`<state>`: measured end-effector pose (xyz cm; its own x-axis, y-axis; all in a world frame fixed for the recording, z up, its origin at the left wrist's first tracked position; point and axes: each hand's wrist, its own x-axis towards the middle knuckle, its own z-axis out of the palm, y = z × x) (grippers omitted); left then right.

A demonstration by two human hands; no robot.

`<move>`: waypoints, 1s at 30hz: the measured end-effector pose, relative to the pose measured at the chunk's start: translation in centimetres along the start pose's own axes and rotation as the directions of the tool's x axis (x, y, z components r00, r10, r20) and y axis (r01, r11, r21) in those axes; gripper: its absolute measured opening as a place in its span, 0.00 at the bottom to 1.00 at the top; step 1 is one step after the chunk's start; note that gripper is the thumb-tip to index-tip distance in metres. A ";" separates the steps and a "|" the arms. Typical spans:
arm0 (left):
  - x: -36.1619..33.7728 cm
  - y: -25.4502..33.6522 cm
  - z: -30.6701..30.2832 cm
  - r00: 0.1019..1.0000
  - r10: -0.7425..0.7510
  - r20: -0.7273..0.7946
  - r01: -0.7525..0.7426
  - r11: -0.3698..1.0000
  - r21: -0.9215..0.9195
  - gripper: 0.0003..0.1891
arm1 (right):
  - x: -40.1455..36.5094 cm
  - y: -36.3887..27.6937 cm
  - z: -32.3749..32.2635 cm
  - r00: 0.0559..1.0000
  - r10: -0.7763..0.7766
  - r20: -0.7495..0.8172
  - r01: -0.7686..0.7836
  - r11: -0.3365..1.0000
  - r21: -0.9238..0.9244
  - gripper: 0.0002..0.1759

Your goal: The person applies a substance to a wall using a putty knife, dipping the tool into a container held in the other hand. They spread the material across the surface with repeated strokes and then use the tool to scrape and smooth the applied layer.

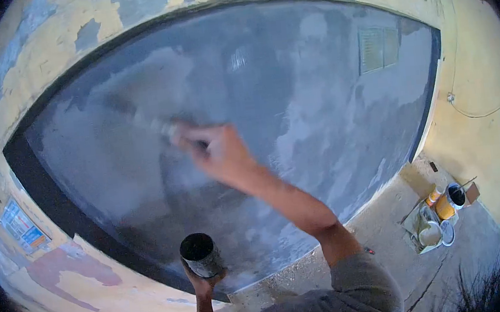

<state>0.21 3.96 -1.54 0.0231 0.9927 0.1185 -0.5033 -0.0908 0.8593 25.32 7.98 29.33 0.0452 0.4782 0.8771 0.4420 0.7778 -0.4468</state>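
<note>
My left hand (204,284) is wrapped round the lower part of a stained round can (200,255), whose open top shows a dark inside. The can is upright in front of the lower wall. Higher up, my right hand (210,148) is closed round the handle of a tool (166,128), blurred by motion, that looks like a brush. The tool is over the grey wall panel (225,86), which has darker and lighter patches. Whether its tip touches the surface cannot be made out.
Peeling cream wall (30,57) frames the panel. A blue and white poster (24,226) is at the left. On the floor at the right are a yellow bucket (446,207), a pale tub (430,233) and a cardboard piece (472,193). A cable hangs on the right wall.
</note>
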 end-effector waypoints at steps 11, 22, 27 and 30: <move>-3.5 -4.5 -3.3 0.943 0.320 -0.089 -0.254 0.869 0.425 0.66 | 0.9 10.1 -11.1 0.643 0.139 -0.753 -0.118 0.990 0.082 0.18; -6.9 -0.5 -3.9 0.870 0.303 -0.388 -0.243 0.950 0.197 0.62 | -1.5 4.9 -3.1 0.818 -0.015 -0.575 -0.129 0.969 -0.209 0.16; -4.9 -3.5 -5.3 0.885 0.362 -0.292 -0.281 0.916 0.285 0.56 | -1.3 -0.7 -0.2 0.995 -0.076 -0.061 0.069 0.992 -0.110 0.12; -4.2 -3.0 -3.5 0.916 0.182 -0.356 -0.132 0.978 0.162 0.56 | -0.6 0.1 -2.1 0.990 -0.054 -0.132 0.028 0.982 -0.188 0.09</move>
<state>-1.43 0.35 -6.39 -0.3785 0.9214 0.0879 -0.3553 -0.2324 0.9054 27.17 6.92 29.15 0.1390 0.3775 0.9155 0.6040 0.7003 -0.3805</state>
